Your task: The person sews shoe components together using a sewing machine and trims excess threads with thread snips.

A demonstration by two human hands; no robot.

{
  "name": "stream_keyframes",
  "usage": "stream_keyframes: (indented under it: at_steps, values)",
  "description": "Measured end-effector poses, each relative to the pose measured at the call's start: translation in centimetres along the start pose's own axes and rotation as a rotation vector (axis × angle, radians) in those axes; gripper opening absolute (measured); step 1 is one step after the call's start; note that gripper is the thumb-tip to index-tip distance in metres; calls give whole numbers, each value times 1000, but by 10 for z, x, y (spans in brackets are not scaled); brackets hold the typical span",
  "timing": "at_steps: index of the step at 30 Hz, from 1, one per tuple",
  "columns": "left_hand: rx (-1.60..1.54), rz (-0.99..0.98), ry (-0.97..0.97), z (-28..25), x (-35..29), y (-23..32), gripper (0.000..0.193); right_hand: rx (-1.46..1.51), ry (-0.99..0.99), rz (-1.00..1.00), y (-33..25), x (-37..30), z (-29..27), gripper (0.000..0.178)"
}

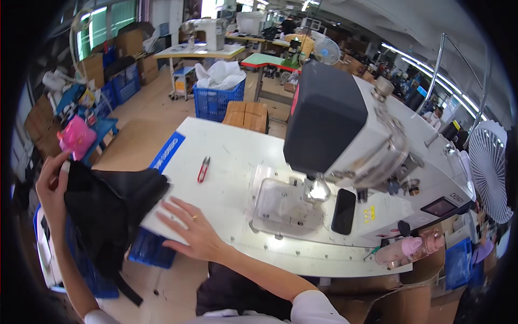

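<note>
A piece of black fabric hangs off the left side of the white sewing table, a narrow strap dangling from its lower end. My left hand grips its upper left edge, fingers curled round the cloth. Beside the fabric's right corner, over the table's edge, my right hand is spread with fingers apart and nothing in it. Red-handled thread snips lie on the tabletop beyond my right hand. To the right stands an industrial sewing machine with a lit needle area.
A black phone lies beside the machine bed, and a pink bottle sits at the table's right end. Blue crates stand below on the left. Past the table are a wooden box and a blue basket holding white material.
</note>
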State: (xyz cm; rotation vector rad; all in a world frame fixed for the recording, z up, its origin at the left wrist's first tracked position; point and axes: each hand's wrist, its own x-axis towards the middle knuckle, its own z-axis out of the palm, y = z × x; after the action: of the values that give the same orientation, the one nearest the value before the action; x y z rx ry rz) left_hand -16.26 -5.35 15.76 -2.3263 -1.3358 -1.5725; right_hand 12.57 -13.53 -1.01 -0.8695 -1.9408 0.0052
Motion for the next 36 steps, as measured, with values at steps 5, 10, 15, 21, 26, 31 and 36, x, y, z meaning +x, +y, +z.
stream_keyframes:
  at_steps: [5, 10, 15, 21, 26, 31, 36]
  values:
    - [-386, -291, -247, 35, -24, 108, 26, -22, 38, -217, -93, -29, -53, 51]
    - [-520, -220, -452, 104, -54, 119, 28, -169, -29, -224, -117, -81, -61, 26]
    - [-454, -116, -501, 183, -74, 154, 32, -59, -59, -6, -102, -107, -96, 23]
    - [-1328, -17, -1225, 211, -58, 218, 67, 597, 311, 682, -87, -91, -182, 20]
    - [-965, -28, -1370, 271, -79, 219, 71, 858, 138, 892, -21, -116, -215, 17]
    - [-1455, -271, -1142, 304, -93, 206, 79, 764, 93, 996, -3, -115, -228, 17]
    - [-1395, -141, -1340, 288, -76, 202, 51, 684, 196, 987, 3, -117, -228, 13]
